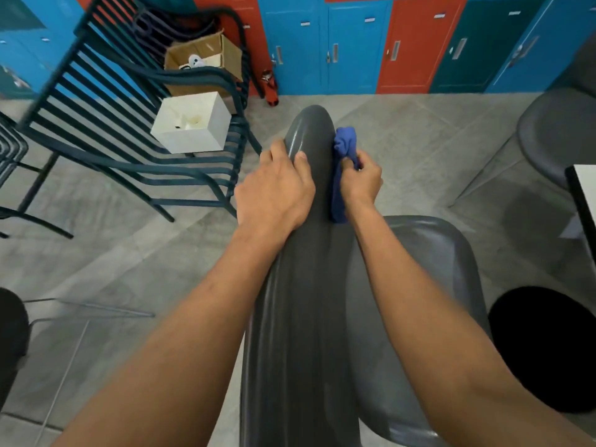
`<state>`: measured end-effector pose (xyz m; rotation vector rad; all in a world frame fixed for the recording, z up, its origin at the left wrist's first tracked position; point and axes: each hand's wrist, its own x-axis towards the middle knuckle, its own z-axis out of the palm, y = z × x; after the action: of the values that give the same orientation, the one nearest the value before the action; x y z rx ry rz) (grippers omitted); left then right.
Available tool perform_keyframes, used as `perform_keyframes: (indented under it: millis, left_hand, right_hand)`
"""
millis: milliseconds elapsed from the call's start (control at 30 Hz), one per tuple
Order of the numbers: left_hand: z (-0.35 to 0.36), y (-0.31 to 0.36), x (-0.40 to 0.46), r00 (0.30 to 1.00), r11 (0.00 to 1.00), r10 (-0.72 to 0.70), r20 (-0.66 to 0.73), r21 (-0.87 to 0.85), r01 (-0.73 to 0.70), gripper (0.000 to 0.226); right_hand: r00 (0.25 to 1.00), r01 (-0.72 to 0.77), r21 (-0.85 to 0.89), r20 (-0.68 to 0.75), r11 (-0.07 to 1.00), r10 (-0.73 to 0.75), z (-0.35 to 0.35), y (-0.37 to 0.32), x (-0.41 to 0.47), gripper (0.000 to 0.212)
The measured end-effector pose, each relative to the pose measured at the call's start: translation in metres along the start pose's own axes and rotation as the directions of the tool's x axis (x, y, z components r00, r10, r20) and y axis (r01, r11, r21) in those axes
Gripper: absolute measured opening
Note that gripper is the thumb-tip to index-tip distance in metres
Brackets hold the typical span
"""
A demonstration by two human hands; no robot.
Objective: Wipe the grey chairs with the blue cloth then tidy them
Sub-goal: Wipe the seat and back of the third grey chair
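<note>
**Entry: Grey chair, backrest wipe in progress**

Item: grey chair (309, 285), seen from above and behind, its backrest top edge running away from the viewer and its seat to the right and below.

Left hand (274, 191): laid over the backrest's left side, fingers curled down over the far face and thumb on top; it grips the chair and holds nothing else.

Right hand (361, 180): fingers closed round the blue cloth (343, 175), bunched, and pressed against the backrest's right face near the top end.

Other stock: a second grey chair (558, 130) at right; dark slatted chairs (106, 101) at left carrying a white box (190, 124) and a cardboard box (206, 59); lockers (354, 43) along the wall.

Handling note, as judgement: keep the left hand braced so the shell does not rock. The cloth looks wadded; spreading it flatter would cover more surface per pass. Work in long strokes along the face, then move on to the seat.
</note>
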<state>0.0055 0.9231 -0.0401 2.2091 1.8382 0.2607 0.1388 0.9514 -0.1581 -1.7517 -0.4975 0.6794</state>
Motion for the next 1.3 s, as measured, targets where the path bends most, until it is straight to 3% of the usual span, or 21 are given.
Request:
perform_keyframes:
  millis: [133, 267, 400, 533, 633, 767, 933, 1033, 1167, 1300]
  left_hand:
    - [0.0, -0.002, 0.001, 1.0, 1.0, -0.01, 0.002, -0.015, 0.01, 0.054]
    - [-0.002, -0.003, 0.0, 1.0, 0.999, 0.0, 0.006, -0.048, 0.0, 0.054]
    - [-0.002, -0.004, -0.003, 1.0, 0.996, 0.006, -0.003, -0.085, -0.006, 0.052]
    - [-0.001, -0.005, -0.004, 0.999, 0.996, 0.016, -0.052, -0.088, -0.021, 0.052]
    - [0.002, -0.008, -0.003, 0.997, 0.997, 0.007, -0.078, -0.081, -0.014, 0.053]
    - [0.006, -0.01, -0.001, 0.995, 0.997, 0.018, -0.102, -0.077, -0.026, 0.052]
    - [0.009, -0.01, -0.004, 0.992, 0.997, 0.027, -0.127, -0.064, -0.036, 0.052]
    - [0.01, -0.008, -0.007, 0.99, 0.999, 0.035, -0.139, -0.025, -0.039, 0.053]
    - [0.008, -0.009, -0.001, 0.99, 0.999, 0.026, -0.142, -0.021, -0.03, 0.052]
    - [0.009, -0.009, 0.002, 0.989, 1.0, 0.029, -0.143, 0.001, -0.029, 0.048]
  right_hand:
    - [1.0, 0.004, 0.042, -0.016, 0.999, -0.004, 0.002, 0.009, -0.018, 0.027]
    - [0.993, 0.086, 0.049, 0.078, 0.995, -0.09, -0.023, 0.032, -0.095, 0.024]
    - [0.987, 0.024, 0.118, 0.157, 0.993, -0.043, -0.057, 0.055, -0.178, 0.012]
    - [0.994, 0.019, 0.115, 0.107, 0.993, -0.031, -0.037, 0.046, -0.129, 0.017]
    - [0.999, -0.038, -0.004, 0.022, 0.999, 0.038, -0.017, 0.04, -0.067, 0.022]
    - [0.992, -0.126, -0.058, -0.014, 0.99, 0.126, -0.005, 0.042, -0.03, 0.014]
    - [0.986, -0.142, -0.086, 0.075, 0.986, 0.148, -0.016, 0.07, -0.063, 0.033]
    - [0.97, -0.191, -0.094, 0.132, 0.977, 0.202, -0.028, 0.096, -0.082, 0.026]
    - [0.961, -0.274, -0.002, 0.048, 0.962, 0.274, -0.008, 0.082, -0.061, 0.022]
    - [0.974, -0.204, -0.034, 0.09, 0.978, 0.206, -0.023, 0.081, -0.102, 0.019]
